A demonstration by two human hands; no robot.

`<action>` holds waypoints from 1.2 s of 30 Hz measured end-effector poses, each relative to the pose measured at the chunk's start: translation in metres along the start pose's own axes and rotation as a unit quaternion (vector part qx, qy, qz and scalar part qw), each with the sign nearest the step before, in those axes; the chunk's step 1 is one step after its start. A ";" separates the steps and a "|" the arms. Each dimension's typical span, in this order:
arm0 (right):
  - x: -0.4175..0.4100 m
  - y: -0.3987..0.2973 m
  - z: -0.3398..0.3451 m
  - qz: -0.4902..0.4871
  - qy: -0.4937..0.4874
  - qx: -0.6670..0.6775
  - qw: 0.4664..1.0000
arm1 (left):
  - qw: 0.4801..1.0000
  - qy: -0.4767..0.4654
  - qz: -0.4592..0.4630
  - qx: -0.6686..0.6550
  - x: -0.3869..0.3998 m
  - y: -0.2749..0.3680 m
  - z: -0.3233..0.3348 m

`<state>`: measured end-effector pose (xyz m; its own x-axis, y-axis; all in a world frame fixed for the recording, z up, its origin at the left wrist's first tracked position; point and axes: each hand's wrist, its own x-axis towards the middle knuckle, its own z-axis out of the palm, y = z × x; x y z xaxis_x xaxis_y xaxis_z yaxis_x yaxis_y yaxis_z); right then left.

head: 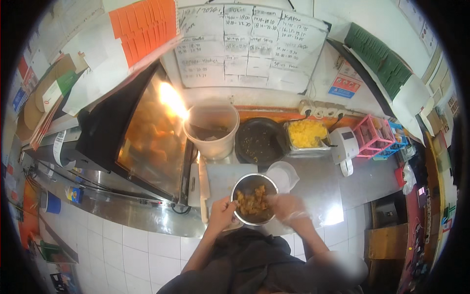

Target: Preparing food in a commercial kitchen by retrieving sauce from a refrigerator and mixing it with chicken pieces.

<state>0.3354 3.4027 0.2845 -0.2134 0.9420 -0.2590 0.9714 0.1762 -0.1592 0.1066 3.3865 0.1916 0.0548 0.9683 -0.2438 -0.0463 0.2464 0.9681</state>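
My left hand (pixel 222 214) grips the near-left rim of a round steel bowl (pixel 270 217). Chunks of browned, fried-looking food (pixel 252 201) lie inside it. At the bowl's right rim is my right hand (pixel 290 208), in what looks like a clear plastic glove. It is blurred by motion, and its fingers cannot be made out. Just beyond the bowl stands a translucent plastic jug (pixel 284 175). Behind the bowl lies a pale cutting board (pixel 228 172), with a large knife (pixel 204 189) along its left side.
A lit glass display warmer (pixel 150 143) stands at the left. Along the wall are a white bucket (pixel 213 145), a dark round pan (pixel 257 141), a metal tray of yellow shredded food (pixel 307 134), a small printer (pixel 344 144) and a pink basket (pixel 372 136). The steel counter (pixel 312 187) reaches right.
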 end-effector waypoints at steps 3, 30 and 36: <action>-0.003 -0.006 -0.016 -0.092 -0.051 0.003 0.994 | 1.000 0.009 -0.013 0.000 0.003 0.006 -0.013; -0.013 0.012 -0.036 -0.116 -0.103 0.041 0.987 | 0.997 0.073 0.035 0.005 0.005 -0.001 -0.016; 0.004 0.011 -0.003 -0.066 -0.062 -0.019 0.996 | 0.997 0.080 0.020 -0.008 0.001 0.002 -0.008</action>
<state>0.3457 3.4093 0.2848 -0.3487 0.8675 -0.3547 0.9367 0.3093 -0.1643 0.0985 3.3879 0.1931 -0.1064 0.9714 -0.2122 -0.0615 0.2066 0.9765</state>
